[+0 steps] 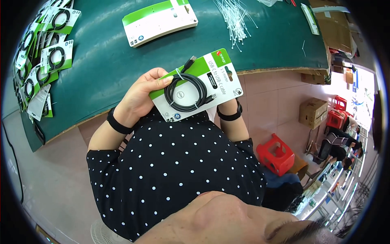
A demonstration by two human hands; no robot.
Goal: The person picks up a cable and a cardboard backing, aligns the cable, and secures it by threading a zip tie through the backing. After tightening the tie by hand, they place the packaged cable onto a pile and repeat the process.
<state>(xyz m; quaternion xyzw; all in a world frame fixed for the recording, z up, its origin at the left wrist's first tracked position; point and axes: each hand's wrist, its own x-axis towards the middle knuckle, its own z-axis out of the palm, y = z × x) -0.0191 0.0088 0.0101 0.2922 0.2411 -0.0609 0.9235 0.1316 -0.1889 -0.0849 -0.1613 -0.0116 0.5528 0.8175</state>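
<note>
We find the left hand [143,92] pinching the left edge of a white-and-green card [190,92] at the frame's centre; a coiled black cable [202,88] is tied to it. The right hand [228,105] is mostly behind the card (we cannot tell its grip). We note white cable ties [237,23] at upper centre.

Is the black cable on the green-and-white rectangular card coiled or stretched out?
Coiled: the black cable forms a ring of several loops against the green-and-white rectangular card, with pale ties around it.
</note>
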